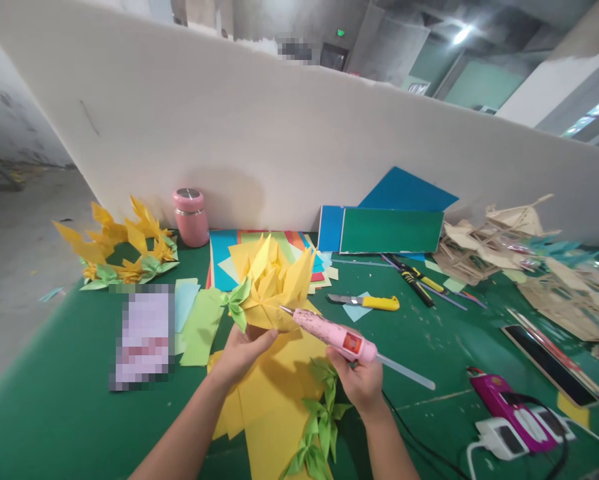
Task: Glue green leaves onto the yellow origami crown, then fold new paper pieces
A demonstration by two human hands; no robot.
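Note:
My left hand (246,353) grips a yellow folded-paper crown (269,283) from below, thumb along its lower band. A green paper leaf piece (238,301) sits on the crown's left side. In my right hand (359,377) is a pink hot glue gun (334,333), a clear glue stick (409,373) poking out of its back. The nozzle points left, close to the front of the crown's band; I cannot tell whether it touches. Below, several green folded leaf pieces (326,417) lie on yellow paper sheets (269,407).
A finished-looking yellow crown (124,250) and a pink flask (191,219) stand back left. A yellow utility knife (374,303) and pliers (414,283) lie right of centre. At right are a purple power strip (514,413), a phone (549,365) and wooden models (484,247). A white partition (279,147) rises behind.

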